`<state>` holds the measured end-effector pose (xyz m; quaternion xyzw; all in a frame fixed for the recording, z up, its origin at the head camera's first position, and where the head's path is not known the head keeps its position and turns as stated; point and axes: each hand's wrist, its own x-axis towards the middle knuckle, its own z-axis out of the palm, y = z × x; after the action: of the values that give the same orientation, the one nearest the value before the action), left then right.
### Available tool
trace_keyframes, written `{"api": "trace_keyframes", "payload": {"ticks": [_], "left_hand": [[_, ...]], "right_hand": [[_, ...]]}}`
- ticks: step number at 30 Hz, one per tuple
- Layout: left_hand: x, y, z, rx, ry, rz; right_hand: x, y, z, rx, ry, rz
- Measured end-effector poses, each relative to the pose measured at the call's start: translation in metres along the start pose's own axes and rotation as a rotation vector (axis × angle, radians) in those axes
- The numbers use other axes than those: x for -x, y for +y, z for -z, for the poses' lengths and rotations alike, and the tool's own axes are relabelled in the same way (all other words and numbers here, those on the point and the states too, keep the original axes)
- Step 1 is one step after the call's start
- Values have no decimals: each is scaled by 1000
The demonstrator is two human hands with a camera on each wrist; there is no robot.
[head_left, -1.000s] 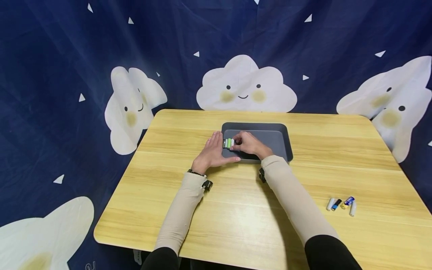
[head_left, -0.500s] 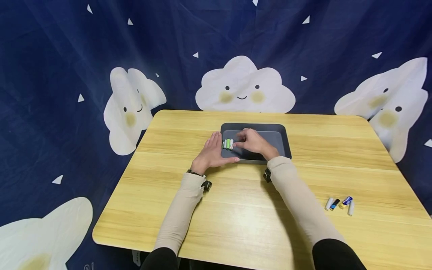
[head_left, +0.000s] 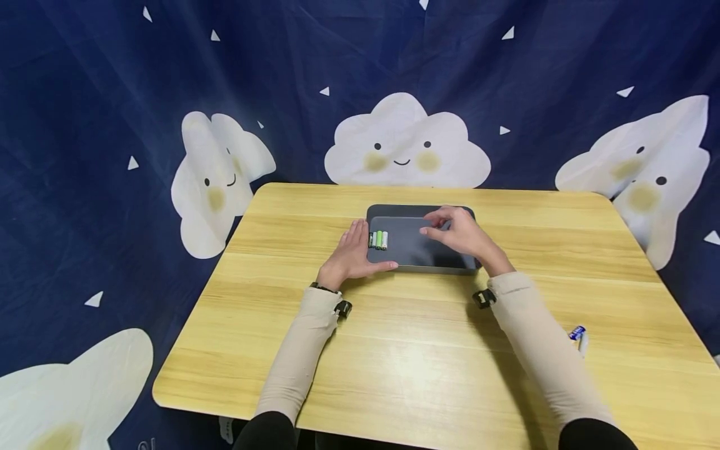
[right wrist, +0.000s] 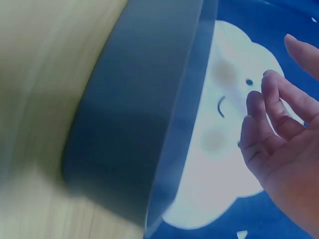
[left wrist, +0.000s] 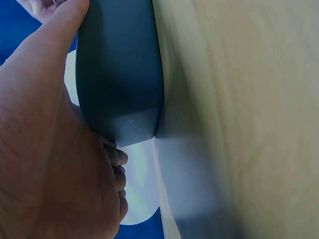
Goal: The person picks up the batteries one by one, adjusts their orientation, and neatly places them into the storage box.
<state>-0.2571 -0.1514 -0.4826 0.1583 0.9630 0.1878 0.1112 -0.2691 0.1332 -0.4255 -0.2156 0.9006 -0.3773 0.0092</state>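
Observation:
A dark grey rectangular tray [head_left: 405,270] lies toward the back of the table. Several batteries [head_left: 379,240], one bright green and others white or dark, stand side by side against its left end. My left hand [head_left: 354,255] rests on the tray's left end, fingers straight along the side and thumb along the front rim; the left wrist view has it against the tray wall [left wrist: 119,69]. Above the tray's right half hovers my right hand [head_left: 458,232], its fingers loosely bent with nothing between them. In the right wrist view this hand [right wrist: 289,119] is apart from the tray [right wrist: 134,99].
On the table's right side lie loose batteries, a blue-and-yellow one [head_left: 577,332] and a white one [head_left: 584,345]; my right sleeve [head_left: 540,340] covers that area in part. A blue curtain with clouds [head_left: 407,140] hangs behind the wooden table [head_left: 405,375].
My right hand has let go of the white battery at the row's right end and moved right and up, away from the row. My left hand has stayed in place.

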Motion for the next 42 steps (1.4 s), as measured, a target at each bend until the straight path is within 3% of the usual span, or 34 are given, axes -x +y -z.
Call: {"api": "trace_keyframes", "payload": {"ticks": [11, 16, 29, 38, 42], "left_hand": [[2, 0, 1, -4, 5, -4], [1, 0, 0, -5, 8, -7], [-1, 0, -1, -16, -13, 4], [-1, 0, -2, -4, -11, -8], [-1, -2, -1, 2, -10, -10]], "right_hand": [[56, 19, 44, 37, 105, -32], [86, 27, 66, 61, 164, -97], [149, 51, 103, 137, 167, -165], [197, 73, 116, 220, 168, -203], [215, 80, 116, 269, 128, -229]]}}
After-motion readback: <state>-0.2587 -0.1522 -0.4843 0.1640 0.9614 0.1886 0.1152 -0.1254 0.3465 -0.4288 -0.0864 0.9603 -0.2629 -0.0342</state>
